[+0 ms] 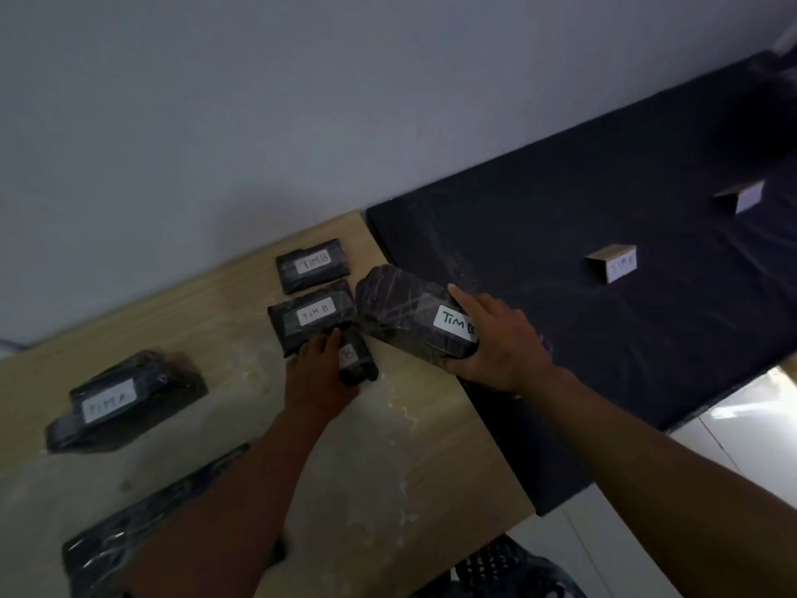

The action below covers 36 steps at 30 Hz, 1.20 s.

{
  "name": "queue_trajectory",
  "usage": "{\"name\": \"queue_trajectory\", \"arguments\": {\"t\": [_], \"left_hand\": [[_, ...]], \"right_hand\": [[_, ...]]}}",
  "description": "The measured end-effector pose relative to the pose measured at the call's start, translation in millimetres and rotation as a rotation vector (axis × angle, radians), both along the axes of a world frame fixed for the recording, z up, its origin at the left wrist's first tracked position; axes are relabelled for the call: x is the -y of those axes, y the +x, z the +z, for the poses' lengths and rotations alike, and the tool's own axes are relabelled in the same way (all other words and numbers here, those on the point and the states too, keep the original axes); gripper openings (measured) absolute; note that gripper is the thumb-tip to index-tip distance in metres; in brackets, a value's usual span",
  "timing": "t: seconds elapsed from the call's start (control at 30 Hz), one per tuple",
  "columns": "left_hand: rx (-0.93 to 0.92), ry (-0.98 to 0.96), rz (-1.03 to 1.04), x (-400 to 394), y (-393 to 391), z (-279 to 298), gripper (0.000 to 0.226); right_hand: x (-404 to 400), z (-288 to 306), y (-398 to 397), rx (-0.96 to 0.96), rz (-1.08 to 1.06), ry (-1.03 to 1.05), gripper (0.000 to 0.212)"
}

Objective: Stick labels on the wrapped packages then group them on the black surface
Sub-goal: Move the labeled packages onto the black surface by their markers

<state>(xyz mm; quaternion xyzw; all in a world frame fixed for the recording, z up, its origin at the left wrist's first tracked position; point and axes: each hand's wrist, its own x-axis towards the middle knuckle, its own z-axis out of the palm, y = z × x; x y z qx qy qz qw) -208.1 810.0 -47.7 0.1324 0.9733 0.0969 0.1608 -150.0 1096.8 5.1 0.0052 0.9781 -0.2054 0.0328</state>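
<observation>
My right hand (496, 338) grips a large black wrapped package (405, 312) labelled "TIM B" at the edge where the wooden table (409, 459) meets the black surface (604, 321). My left hand (319, 373) closes on a small black package (358, 360) with a white label. Two more "TIM B" packages lie just behind: one (312, 319) touching my left fingers, another (312, 263) farther back. A "TIM A" package (125, 399) lies at the left. Another wrapped package (142, 537) sits under my left forearm.
Two folded cardboard name cards stand on the black surface, one (614, 263) reading "TIM B", another (744, 196) farther right. A grey wall runs behind the table. A black basket (500, 571) and pale floor tiles (742, 429) lie below the table's edge.
</observation>
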Motion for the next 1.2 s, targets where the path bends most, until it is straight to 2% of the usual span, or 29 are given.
{"name": "queue_trajectory", "arguments": {"t": [0.17,0.43,0.63,0.97,1.2], "left_hand": [[-0.016,-0.034,-0.011,-4,-5,5,0.096],[-0.163,0.180,-0.060,-8,-11,27,0.084],[-0.250,0.310,-0.069,-29,-17,56,0.089],[-0.344,0.370,-0.176,-97,-10,92,0.090],[-0.384,0.426,-0.251,-181,5,110,0.089]], "right_hand": [[2,2,2,-0.009,-0.063,0.003,0.113],[-6,14,15,-0.061,-0.179,0.031,0.111],[-21,29,30,-0.104,-0.255,0.046,0.113],[-78,50,74,-0.232,-0.358,0.092,0.113],[-151,67,114,-0.310,-0.416,0.097,0.114]]}}
